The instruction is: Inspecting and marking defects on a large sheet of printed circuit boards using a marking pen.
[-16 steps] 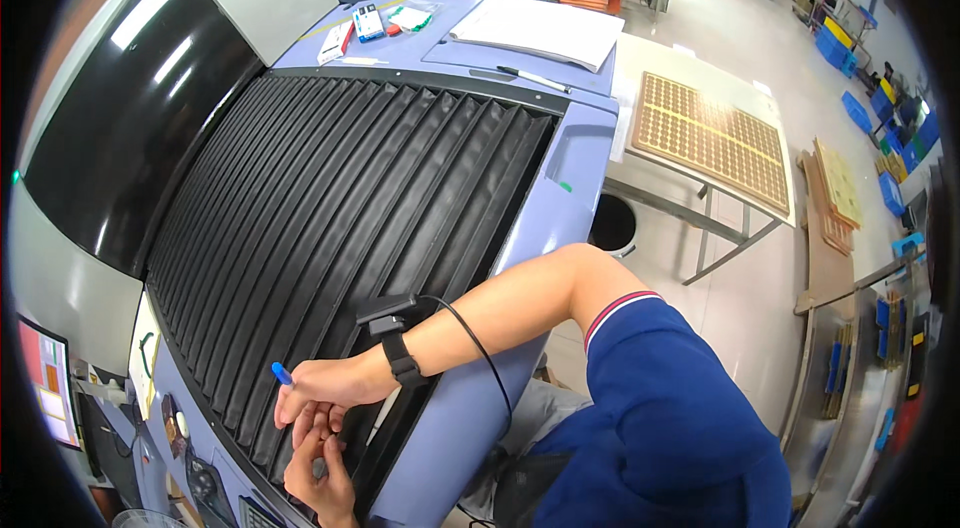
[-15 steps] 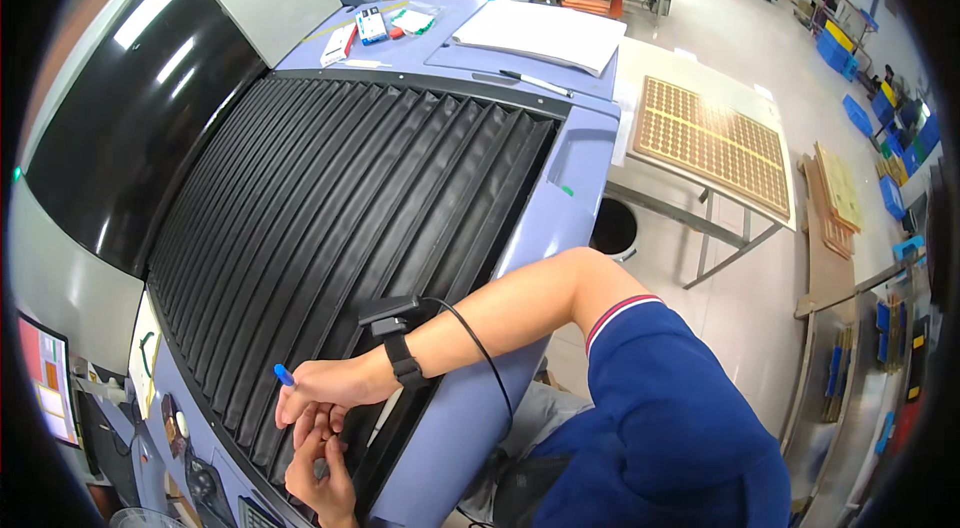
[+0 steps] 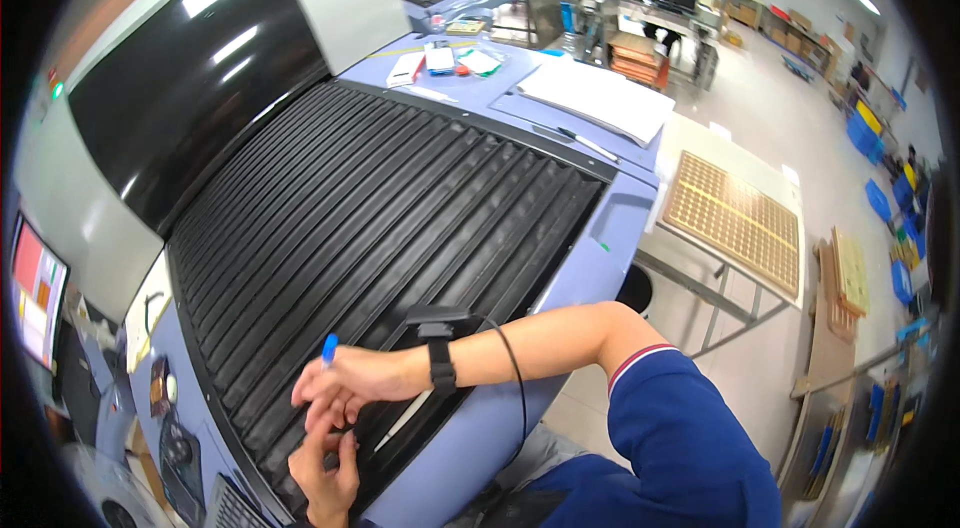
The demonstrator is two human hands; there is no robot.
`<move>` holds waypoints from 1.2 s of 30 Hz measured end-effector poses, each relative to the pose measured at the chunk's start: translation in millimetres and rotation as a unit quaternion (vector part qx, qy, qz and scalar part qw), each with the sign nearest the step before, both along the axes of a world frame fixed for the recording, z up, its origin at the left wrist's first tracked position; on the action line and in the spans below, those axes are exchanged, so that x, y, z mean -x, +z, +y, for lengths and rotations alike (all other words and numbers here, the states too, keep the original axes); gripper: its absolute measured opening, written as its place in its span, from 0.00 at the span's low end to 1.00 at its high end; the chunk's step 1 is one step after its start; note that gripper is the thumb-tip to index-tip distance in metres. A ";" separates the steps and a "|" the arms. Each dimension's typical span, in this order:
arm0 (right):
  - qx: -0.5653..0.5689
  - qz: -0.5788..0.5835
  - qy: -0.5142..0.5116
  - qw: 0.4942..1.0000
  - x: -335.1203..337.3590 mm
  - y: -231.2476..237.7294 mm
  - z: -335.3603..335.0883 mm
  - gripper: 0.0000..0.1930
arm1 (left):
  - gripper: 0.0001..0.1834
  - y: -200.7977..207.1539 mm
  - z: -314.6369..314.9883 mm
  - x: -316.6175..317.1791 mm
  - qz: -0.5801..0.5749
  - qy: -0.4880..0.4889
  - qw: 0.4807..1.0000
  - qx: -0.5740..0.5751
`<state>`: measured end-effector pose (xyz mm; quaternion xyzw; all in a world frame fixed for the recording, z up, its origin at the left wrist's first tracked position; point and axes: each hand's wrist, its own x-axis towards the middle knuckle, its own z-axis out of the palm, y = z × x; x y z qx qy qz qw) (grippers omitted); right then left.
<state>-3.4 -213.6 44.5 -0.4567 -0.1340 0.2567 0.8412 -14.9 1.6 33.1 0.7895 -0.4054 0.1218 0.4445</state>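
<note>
"Down low in the head view, over the black folded cover [image 3: 400, 198], what do you see?"

"I see the blue-tipped pen [image 3: 330, 346] poking up from my right hand [image 3: 360, 376], tucked in its fingers. My left hand [image 3: 325, 476] is just below, and the fingers of both meet or nearly meet."

"How would you do this bit well?"

"I think I'd go slow. I'd hold the pen snug so it can't slip, with no squeezing too hard. I'd mind the white stick [image 3: 403, 420] under my right wrist too, as a bump might roll it."

"And how do your hands sit?"

"My right arm comes in from the right, bent at the elbow, with that hand's fingers curled. My left hand points up, its thumb near its fingers. I can't tell if they pinch anything small."
</note>
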 end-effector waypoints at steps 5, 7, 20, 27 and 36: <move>0.021 -0.031 -0.144 0.989 -23.9 24.4 -21.1 0.18 | 0.09 21.5 33.3 -28.2 -0.090 0.124 0.988 -0.017; 0.033 -0.057 -0.232 0.970 -30.7 24.4 -33.6 0.17 | 0.08 20.9 41.4 -45.8 -0.052 0.179 0.980 0.064; 0.075 -0.011 -0.318 0.945 -35.6 9.1 -39.7 0.14 | 0.06 0.7 54.5 -61.6 0.043 0.139 0.987 0.065; 0.078 -0.021 -0.339 0.937 -33.5 14.8 -37.3 0.22 | 0.06 -1.7 52.8 -61.6 0.032 0.146 0.987 0.066; 0.151 -0.116 -0.397 0.898 -39.6 18.2 -55.6 0.22 | 0.07 10.7 69.1 -76.7 -0.014 0.291 0.950 0.108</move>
